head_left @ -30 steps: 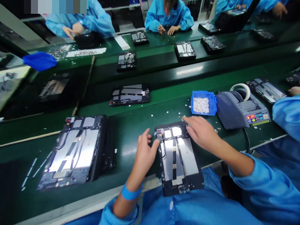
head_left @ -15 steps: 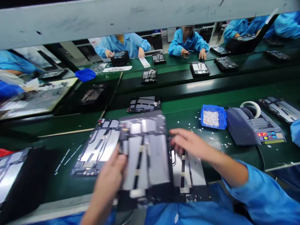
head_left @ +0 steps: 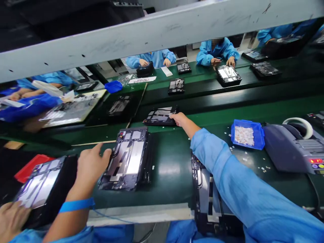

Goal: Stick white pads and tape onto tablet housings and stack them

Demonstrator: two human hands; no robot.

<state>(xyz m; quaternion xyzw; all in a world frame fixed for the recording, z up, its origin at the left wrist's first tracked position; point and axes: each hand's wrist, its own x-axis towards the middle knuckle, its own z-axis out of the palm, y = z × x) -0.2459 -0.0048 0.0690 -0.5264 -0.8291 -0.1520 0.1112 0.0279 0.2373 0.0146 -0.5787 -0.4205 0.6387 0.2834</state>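
Observation:
My right hand (head_left: 179, 118) reaches far forward and grips the right edge of an opened tablet (head_left: 158, 115) with silvery battery cells, lying on the green bench. My left hand (head_left: 92, 165), with a blue band at the wrist, is beside a stack of opened tablets (head_left: 126, 158). Its thumb and fingers are apart and hold nothing; whether the thumb touches the stack I cannot tell. Another opened tablet (head_left: 206, 192) lies at the bench's front edge, partly covered by my right sleeve.
A blue tray (head_left: 248, 147) of small white pieces stands at right beside a tape dispenser (head_left: 286, 148). At far left another person's hand (head_left: 14, 216) rests on a tablet stack (head_left: 43, 185) near a red tray (head_left: 31, 168). Co-workers sit across, under a grey beam (head_left: 162, 30).
The opened tablet in my left hand now lies on the stack, and that hand has moved left, off it. My right hand has gone forward to the far tablet. The view has shifted.

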